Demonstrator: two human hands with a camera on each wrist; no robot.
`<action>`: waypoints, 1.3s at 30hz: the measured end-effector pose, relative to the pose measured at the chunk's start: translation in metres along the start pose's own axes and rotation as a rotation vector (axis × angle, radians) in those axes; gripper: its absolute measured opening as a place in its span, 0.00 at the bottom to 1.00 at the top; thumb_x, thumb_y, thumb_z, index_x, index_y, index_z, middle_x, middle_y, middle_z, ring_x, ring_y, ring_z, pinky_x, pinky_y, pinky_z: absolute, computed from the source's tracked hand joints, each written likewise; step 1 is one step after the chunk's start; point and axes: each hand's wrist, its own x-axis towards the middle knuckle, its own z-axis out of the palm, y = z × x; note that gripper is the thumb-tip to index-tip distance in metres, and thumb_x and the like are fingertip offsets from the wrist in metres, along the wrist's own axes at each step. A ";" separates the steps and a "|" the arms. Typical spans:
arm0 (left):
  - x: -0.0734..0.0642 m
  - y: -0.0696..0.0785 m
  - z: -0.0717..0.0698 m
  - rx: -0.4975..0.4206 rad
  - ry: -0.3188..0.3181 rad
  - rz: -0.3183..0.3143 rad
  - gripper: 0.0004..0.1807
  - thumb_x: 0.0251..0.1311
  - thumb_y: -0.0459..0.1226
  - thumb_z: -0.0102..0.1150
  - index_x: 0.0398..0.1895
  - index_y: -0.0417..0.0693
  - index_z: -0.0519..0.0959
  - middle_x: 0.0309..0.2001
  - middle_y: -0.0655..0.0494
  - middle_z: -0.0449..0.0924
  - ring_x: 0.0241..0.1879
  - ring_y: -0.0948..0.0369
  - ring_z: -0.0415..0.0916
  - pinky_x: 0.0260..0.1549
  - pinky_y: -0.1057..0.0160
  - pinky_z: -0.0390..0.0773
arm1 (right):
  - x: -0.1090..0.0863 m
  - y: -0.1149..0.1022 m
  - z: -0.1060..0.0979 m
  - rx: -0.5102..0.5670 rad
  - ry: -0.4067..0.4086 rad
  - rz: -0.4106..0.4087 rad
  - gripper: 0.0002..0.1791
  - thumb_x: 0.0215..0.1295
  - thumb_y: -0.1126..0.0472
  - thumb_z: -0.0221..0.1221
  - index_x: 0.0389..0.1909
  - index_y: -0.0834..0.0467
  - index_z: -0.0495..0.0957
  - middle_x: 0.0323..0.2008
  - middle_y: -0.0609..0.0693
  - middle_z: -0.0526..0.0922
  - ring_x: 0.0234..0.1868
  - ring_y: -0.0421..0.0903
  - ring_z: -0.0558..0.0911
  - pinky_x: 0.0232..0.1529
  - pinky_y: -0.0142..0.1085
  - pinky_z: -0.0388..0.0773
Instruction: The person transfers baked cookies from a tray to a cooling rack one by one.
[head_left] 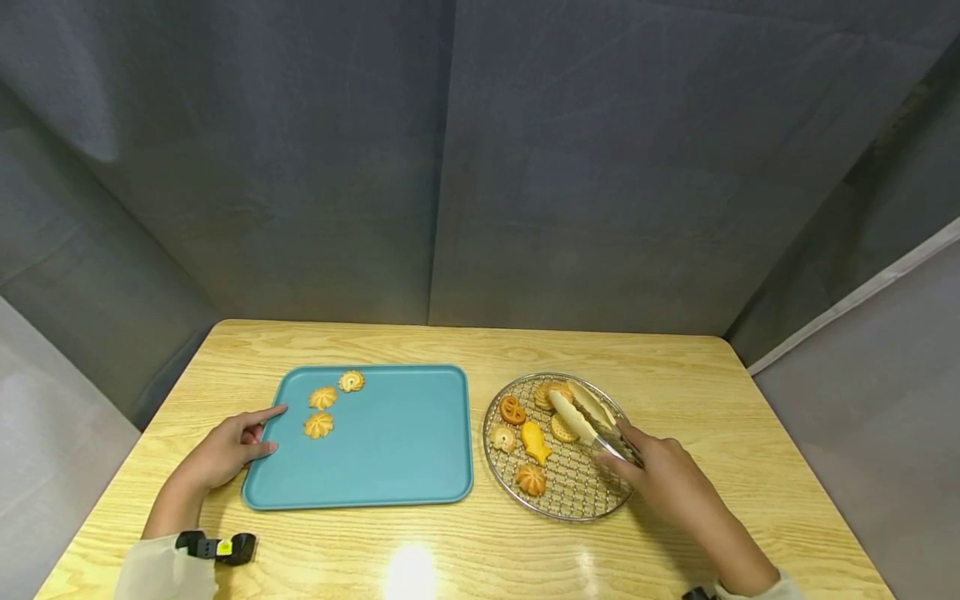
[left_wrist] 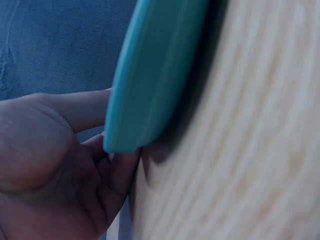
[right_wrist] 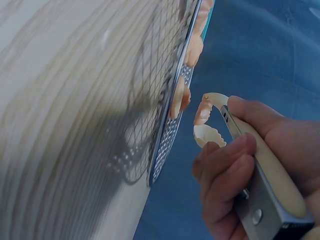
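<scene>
My left hand (head_left: 221, 450) grips the left edge of a blue-green tray (head_left: 390, 442). In the left wrist view, part of the hand lies over the tray's rim (left_wrist: 125, 95) and curled fingers (left_wrist: 120, 172) reach beneath it. Three flower-shaped cookies (head_left: 318, 426) lie at the tray's upper left. My right hand (head_left: 663, 471) holds tongs (head_left: 573, 417) with cream-coloured tips, tilted over a round wire rack (head_left: 577, 500). Between the spread tips, a ridged cookie (right_wrist: 202, 112) shows in the right wrist view.
On the rack lie a pretzel (head_left: 512, 410), a yellow fish-shaped cracker (head_left: 535, 442), a round cracker (head_left: 562, 428), a pale ring-shaped cookie (head_left: 502, 438) and a swirled cookie (head_left: 531, 480). The rack stands right of the tray on a wooden table (head_left: 330, 550). Grey cloth (head_left: 585, 208) hangs behind.
</scene>
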 end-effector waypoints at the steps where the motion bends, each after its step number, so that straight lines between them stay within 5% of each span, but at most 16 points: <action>1: 0.000 0.000 0.000 0.000 0.000 0.000 0.34 0.67 0.26 0.61 0.76 0.32 0.65 0.33 0.48 0.65 0.24 0.61 0.59 0.22 0.65 0.67 | 0.000 0.002 -0.001 -0.002 -0.005 0.009 0.42 0.73 0.42 0.61 0.74 0.69 0.66 0.36 0.66 0.85 0.27 0.48 0.78 0.38 0.47 0.78; 4: 0.000 0.000 0.000 -0.003 -0.001 -0.001 0.34 0.67 0.26 0.61 0.76 0.32 0.65 0.33 0.48 0.65 0.24 0.60 0.59 0.23 0.65 0.67 | 0.000 0.007 -0.002 -0.009 -0.005 0.020 0.43 0.73 0.42 0.61 0.74 0.69 0.65 0.22 0.54 0.77 0.21 0.42 0.67 0.33 0.43 0.73; 18: 0.000 0.000 0.002 -0.038 -0.007 -0.031 0.34 0.68 0.26 0.61 0.77 0.33 0.64 0.34 0.48 0.64 0.23 0.61 0.60 0.22 0.65 0.68 | 0.003 0.028 -0.005 -0.050 -0.051 0.064 0.45 0.75 0.40 0.58 0.74 0.74 0.62 0.23 0.49 0.80 0.24 0.44 0.77 0.31 0.47 0.77; 22: -0.001 0.000 0.001 -0.038 -0.009 -0.033 0.34 0.68 0.26 0.61 0.77 0.33 0.63 0.34 0.47 0.64 0.23 0.61 0.60 0.22 0.65 0.68 | 0.001 0.029 -0.004 -0.052 -0.061 0.074 0.46 0.75 0.40 0.58 0.74 0.74 0.61 0.16 0.47 0.72 0.18 0.44 0.69 0.26 0.41 0.70; 30: -0.007 0.002 0.003 -0.034 0.006 -0.034 0.34 0.68 0.26 0.61 0.76 0.33 0.64 0.34 0.47 0.64 0.23 0.61 0.60 0.22 0.65 0.68 | 0.002 0.032 -0.009 -0.058 -0.076 0.062 0.45 0.74 0.41 0.59 0.74 0.74 0.61 0.15 0.46 0.72 0.16 0.43 0.68 0.24 0.39 0.68; 34: -0.011 0.004 0.004 -0.029 0.012 -0.041 0.34 0.68 0.26 0.61 0.76 0.33 0.64 0.34 0.48 0.64 0.23 0.60 0.60 0.22 0.65 0.68 | 0.003 0.033 -0.013 -0.061 -0.088 0.068 0.47 0.73 0.39 0.60 0.74 0.73 0.62 0.18 0.51 0.76 0.18 0.44 0.69 0.25 0.42 0.71; 39: -0.016 0.006 0.006 -0.009 0.028 -0.043 0.34 0.68 0.26 0.62 0.76 0.33 0.64 0.34 0.48 0.64 0.24 0.60 0.60 0.23 0.65 0.67 | 0.003 0.034 -0.019 -0.066 -0.071 0.050 0.49 0.71 0.37 0.61 0.73 0.75 0.63 0.42 0.72 0.85 0.30 0.54 0.83 0.33 0.52 0.79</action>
